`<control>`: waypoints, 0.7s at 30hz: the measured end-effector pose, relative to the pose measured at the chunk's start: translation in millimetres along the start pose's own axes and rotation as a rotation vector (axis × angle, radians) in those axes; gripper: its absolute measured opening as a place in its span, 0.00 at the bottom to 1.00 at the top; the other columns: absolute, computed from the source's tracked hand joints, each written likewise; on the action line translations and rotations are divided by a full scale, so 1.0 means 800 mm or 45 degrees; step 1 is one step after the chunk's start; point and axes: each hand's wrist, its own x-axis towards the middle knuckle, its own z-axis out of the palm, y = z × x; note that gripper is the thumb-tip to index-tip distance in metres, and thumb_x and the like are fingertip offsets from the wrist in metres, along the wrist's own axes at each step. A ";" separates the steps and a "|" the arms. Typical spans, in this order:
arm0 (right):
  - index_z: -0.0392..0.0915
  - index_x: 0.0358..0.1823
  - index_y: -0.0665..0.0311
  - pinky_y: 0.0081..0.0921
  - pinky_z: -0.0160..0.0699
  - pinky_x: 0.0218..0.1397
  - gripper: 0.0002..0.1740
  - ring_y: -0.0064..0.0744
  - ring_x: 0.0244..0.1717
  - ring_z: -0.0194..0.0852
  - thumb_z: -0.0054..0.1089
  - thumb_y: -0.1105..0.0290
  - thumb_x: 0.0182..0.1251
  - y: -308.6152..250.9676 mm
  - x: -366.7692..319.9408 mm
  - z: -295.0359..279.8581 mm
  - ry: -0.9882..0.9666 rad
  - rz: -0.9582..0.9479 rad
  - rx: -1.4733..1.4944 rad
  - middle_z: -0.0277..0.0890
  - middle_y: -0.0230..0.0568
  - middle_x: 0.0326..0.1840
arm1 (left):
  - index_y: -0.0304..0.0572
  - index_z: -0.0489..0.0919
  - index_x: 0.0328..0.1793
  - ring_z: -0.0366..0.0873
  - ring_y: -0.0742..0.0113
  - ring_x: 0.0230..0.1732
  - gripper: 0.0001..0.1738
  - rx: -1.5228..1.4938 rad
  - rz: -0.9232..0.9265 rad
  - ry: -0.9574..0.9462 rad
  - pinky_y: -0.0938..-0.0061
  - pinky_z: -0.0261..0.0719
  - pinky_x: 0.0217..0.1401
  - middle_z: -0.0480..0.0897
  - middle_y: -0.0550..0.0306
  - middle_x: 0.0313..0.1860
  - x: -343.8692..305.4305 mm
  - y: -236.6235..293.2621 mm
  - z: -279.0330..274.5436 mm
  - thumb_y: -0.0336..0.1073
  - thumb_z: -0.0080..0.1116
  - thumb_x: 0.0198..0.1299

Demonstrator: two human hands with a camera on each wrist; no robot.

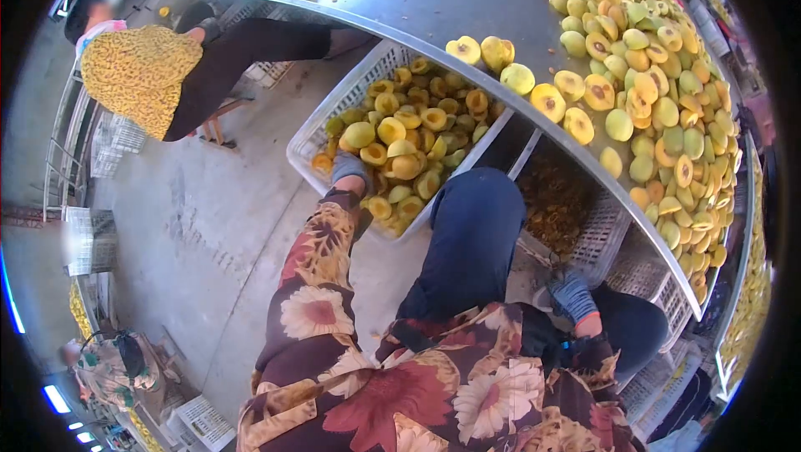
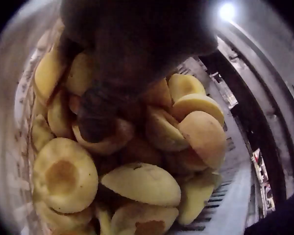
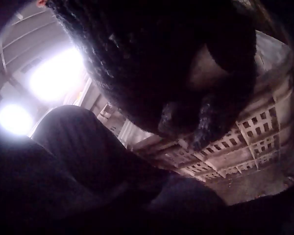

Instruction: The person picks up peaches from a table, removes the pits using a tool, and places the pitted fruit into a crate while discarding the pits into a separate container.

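My left hand [image 1: 349, 170], in a grey glove, reaches down into a white crate [image 1: 304, 136] heaped with yellow peach halves [image 1: 392, 129]. In the left wrist view, a bent gloved finger [image 2: 98, 120] goes into the hollow of one peach half [image 2: 110, 143]; the rest of the hand is in shadow. Beside my right knee, below the metal table's edge, is my right hand [image 1: 574, 297] in a striped glove. Its fingers [image 3: 206, 122] look curled in the dark right wrist view. A pale patch shows within the curl; I cannot tell whether it is a held thing.
Many more peach halves [image 1: 659, 101] are piled on the metal table [image 1: 417, 1]. Under its edge a crate holds brown bits [image 1: 546, 206]. A person in a yellow patterned top [image 1: 142, 72] sits at the left, with another person [image 1: 117, 368] farther back. Concrete floor [image 1: 200, 235] lies between.
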 end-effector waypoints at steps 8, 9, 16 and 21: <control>0.72 0.56 0.62 0.40 0.76 0.45 0.32 0.50 0.45 0.76 0.68 0.62 0.47 0.001 0.012 0.019 -0.103 0.315 0.844 0.74 0.55 0.48 | 0.31 0.45 0.72 0.61 0.43 0.67 0.68 -0.145 0.007 0.123 0.65 0.66 0.68 0.59 0.34 0.67 -0.027 0.042 -0.017 0.44 0.79 0.27; 0.72 0.56 0.62 0.38 0.76 0.43 0.31 0.48 0.43 0.76 0.68 0.63 0.49 -0.009 0.005 -0.002 -0.153 0.195 0.824 0.74 0.53 0.47 | 0.31 0.45 0.72 0.61 0.42 0.67 0.68 -0.197 0.023 0.141 0.64 0.66 0.67 0.58 0.33 0.67 -0.024 0.040 -0.015 0.44 0.79 0.28; 0.71 0.53 0.68 0.28 0.74 0.33 0.22 0.32 0.30 0.73 0.59 0.62 0.62 -0.035 0.016 -0.006 -0.034 0.120 1.022 0.73 0.45 0.40 | 0.30 0.45 0.73 0.64 0.38 0.63 0.63 -0.342 0.233 0.417 0.63 0.67 0.65 0.58 0.31 0.64 -0.033 0.054 -0.010 0.42 0.75 0.35; 0.72 0.51 0.66 0.36 0.75 0.41 0.22 0.40 0.35 0.75 0.62 0.62 0.59 -0.012 0.026 0.016 -0.050 0.019 0.646 0.75 0.49 0.39 | 0.32 0.43 0.74 0.67 0.37 0.62 0.58 -0.298 0.424 0.338 0.61 0.73 0.60 0.59 0.29 0.65 -0.036 0.094 -0.037 0.35 0.69 0.40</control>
